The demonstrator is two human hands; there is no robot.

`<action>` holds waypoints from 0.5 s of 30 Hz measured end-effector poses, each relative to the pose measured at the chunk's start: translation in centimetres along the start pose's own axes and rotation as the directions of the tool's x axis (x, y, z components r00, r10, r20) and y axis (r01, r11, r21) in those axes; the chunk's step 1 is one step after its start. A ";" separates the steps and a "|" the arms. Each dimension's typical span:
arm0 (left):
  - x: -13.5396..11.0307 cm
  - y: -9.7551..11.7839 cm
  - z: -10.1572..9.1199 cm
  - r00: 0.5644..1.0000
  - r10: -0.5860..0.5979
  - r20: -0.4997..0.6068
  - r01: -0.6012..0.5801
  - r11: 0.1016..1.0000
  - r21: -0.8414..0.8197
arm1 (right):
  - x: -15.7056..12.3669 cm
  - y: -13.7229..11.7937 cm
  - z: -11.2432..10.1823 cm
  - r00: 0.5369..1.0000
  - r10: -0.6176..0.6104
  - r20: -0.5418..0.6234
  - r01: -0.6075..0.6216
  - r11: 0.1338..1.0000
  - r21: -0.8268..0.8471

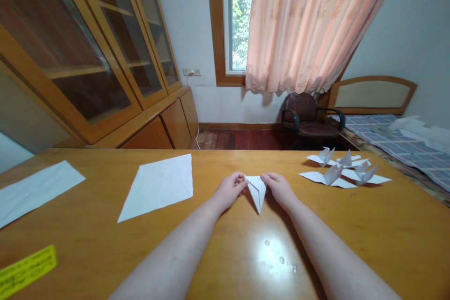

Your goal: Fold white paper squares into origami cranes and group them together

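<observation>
A small folded white paper (257,191), kite-shaped with its point toward me, lies on the wooden table (225,253). My left hand (229,190) pinches its upper left corner with curled fingers. My right hand (280,187) pinches the upper right corner in the same way. Both hands rest on the table on either side of the fold.
A flat white sheet (160,185) lies to the left, another white sheet (33,190) at the far left edge. Several folded paper birds (342,171) sit to the right. A yellow slip (26,269) lies near me at left. Beyond the table: chair (309,119), cabinets, bed.
</observation>
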State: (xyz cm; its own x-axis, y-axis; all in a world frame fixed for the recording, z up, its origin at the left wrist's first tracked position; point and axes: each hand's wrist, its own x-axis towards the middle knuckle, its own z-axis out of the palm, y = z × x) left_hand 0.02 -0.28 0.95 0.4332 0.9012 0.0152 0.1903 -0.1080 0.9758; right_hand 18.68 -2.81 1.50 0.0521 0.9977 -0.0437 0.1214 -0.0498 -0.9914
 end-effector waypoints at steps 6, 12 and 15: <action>-0.1 0.1 -0.2 0.997 0.067 -0.036 -0.059 0.981 0.183 | 0.2 0.2 -0.2 0.999 0.023 0.039 -0.024 0.999 0.044; -0.4 0.6 0.1 0.997 0.081 -0.001 -0.080 0.981 0.178 | 0.1 0.0 -0.2 0.999 0.005 0.051 0.000 0.995 -0.103; -0.4 0.9 0.2 0.997 0.080 -0.014 -0.076 0.981 0.176 | -0.1 -0.2 -0.1 0.999 -0.006 0.050 0.011 0.995 -0.103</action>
State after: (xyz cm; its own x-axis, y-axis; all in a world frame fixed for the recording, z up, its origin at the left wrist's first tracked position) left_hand 0.16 -0.81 1.76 0.4344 0.8955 0.0964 0.3084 -0.2485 0.9182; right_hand 18.75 -2.88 1.72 0.0019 0.9990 -0.0440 0.2234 -0.0433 -0.9738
